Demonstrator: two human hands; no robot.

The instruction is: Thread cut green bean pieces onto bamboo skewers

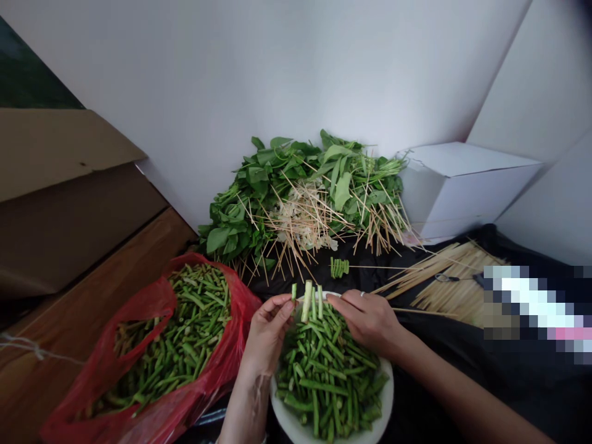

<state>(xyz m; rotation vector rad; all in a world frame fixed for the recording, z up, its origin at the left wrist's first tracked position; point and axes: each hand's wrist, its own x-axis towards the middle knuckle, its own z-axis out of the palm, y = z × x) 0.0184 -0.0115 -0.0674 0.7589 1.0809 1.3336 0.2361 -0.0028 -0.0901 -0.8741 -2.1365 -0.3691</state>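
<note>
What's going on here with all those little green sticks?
A person is working over a white bowl full of cut green stalk pieces. Their left hand pinches one short piece. The right hand touches a few upright pieces at the bowl's far edge. A red bag of more stalks sits to the left. Behind lie skewered leafy greens, one threaded skewer and loose bamboo skewers.

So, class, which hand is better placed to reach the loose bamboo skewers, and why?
Probably the right hand: the bamboo skewers lie on its side, while the left hand pinches a stem piece over the white bowl and would have to cross over.
</note>
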